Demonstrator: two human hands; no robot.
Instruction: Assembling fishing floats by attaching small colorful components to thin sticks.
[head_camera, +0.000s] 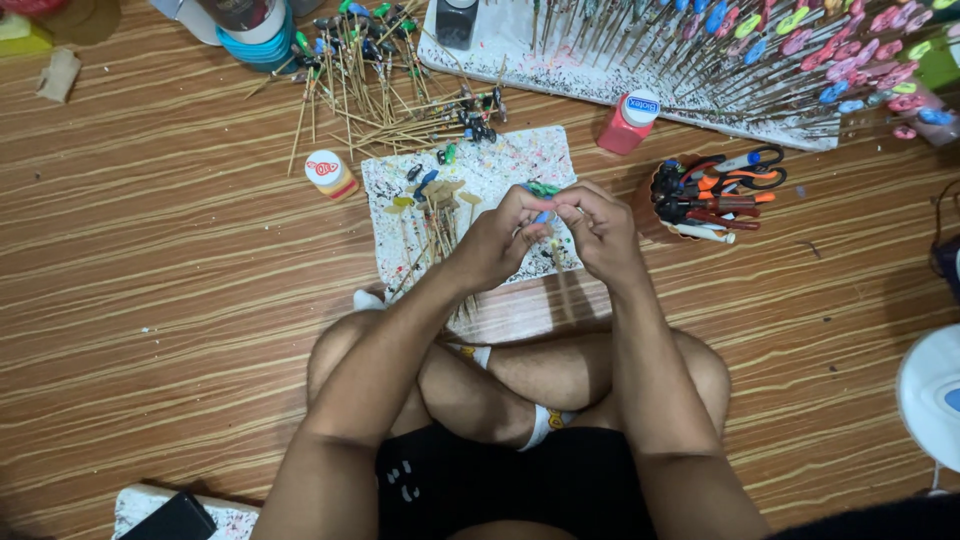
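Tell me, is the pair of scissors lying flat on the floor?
No, the scissors stand in the brown holder with pens, right of both hands.

I sit cross-legged on the floor (150, 300) with a paint-spattered sheet (520, 165) lying just before my knees, and both my hands meet over it, my left hand (497, 238) touching my right hand (595, 228) around a small stick (553, 250). A heap of sticks (380, 90) lies behind the sheet to the left, with a little bottle (330, 174) at the sheet's left edge. A cup of scissors and pens (705, 195) stands right of the sheet, and behind it a board (600, 80) carries rows of upright sticks.
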